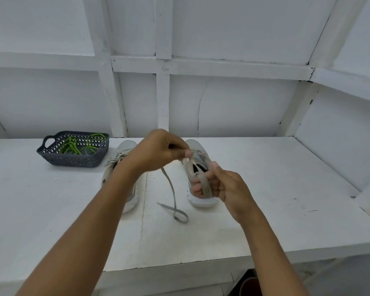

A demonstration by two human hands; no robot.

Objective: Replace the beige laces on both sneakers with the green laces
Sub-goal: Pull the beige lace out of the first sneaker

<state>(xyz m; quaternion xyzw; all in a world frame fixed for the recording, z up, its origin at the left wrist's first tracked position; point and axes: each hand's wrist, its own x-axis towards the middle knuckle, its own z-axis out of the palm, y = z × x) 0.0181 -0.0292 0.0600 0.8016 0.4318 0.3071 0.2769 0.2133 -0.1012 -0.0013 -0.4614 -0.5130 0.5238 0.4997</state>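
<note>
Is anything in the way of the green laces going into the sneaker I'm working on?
Yes. The beige lace is not yet out of that sneaker; left hand and right hand hold it. The green laces lie in the basket.

White painted table [265, 199], matt, scuffed and speckled. Dark grey plastic basket [73, 162], dull, pierced in a lattice pattern. The green laces [72, 146] were smooth round cord. The sneakers [195, 146] had pale grey cloth uppers; the beige lace [173, 193] was flat woven tape. Wall [233, 103] of matt white painted wood.
</note>
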